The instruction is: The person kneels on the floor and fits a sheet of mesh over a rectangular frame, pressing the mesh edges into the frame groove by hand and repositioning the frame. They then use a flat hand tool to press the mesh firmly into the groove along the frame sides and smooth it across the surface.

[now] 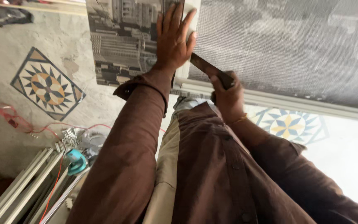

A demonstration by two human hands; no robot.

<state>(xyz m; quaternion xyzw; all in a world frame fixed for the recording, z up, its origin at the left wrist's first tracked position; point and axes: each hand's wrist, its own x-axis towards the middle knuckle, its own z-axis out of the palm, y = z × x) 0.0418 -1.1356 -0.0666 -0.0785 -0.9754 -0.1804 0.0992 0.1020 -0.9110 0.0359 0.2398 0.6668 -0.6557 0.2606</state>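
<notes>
Pressing flat at top centre, the left hand (174,39) spreads open fingers on the white frame edge (184,70) beside the grey mesh screen (286,45). Right hand (228,95) has its grip clenched around a dark flat tool (208,68), angled against that edge. Patterned floor (46,85) lies open at left; pale frame bars (30,191) crowd the lower left.

A single head-worn camera looks steeply down the person's own chest and brown sleeves, so the body fills the lower middle of the view. It sits close: the left hand (173,39) and right hand (227,96) lie just beyond the chest, near the top centre. Past the grip runs a mesh frame (270,99); left of it the floor (42,41) falls away. No second view.
</notes>
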